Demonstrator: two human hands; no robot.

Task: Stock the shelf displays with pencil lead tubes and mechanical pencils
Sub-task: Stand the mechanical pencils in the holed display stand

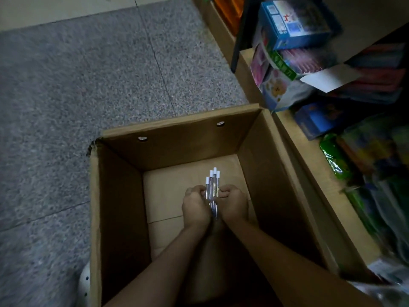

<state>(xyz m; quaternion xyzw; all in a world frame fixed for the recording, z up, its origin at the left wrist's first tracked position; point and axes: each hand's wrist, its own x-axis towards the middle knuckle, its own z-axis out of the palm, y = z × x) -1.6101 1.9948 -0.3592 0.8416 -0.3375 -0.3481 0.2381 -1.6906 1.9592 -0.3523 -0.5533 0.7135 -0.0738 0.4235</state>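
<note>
Inside an open cardboard box on the floor, both my hands hold one small bundle of clear pencil lead tubes with white caps. My left hand grips the bundle from the left, and my right hand grips it from the right. The white caps stick out past my fingers toward the box's far wall. The tubes' lower ends are hidden between my hands. Apart from my hands and the bundle, only bare cardboard shows on the box's bottom.
A wooden shelf unit stands right of the box, packed with coloured product boxes and plastic packets. Grey speckled floor tiles spread to the left and beyond. A white object shows at the box's near left corner.
</note>
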